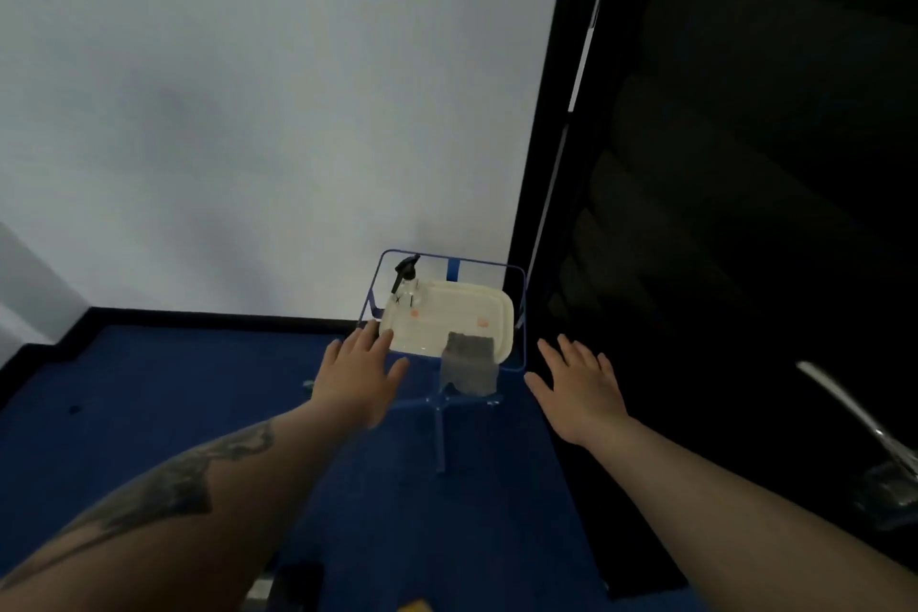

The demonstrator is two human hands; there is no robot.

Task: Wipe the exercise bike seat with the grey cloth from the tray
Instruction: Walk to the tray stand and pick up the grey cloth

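A grey cloth (470, 363) hangs over the near edge of a cream tray (462, 308), which rests on a blue wire stand (516, 283). My left hand (355, 370) hovers at the tray's left near corner, fingers spread, holding nothing. My right hand (578, 383) is stretched out to the right of the stand, also open and empty, a little apart from the cloth. The exercise bike seat does not show clearly; the right side is very dark.
A clear spray bottle with a black nozzle (408, 286) stands at the tray's far left corner. A white wall rises behind, blue floor (149, 388) below. A dark panel fills the right, with a metal bar (844, 408) low at the right edge.
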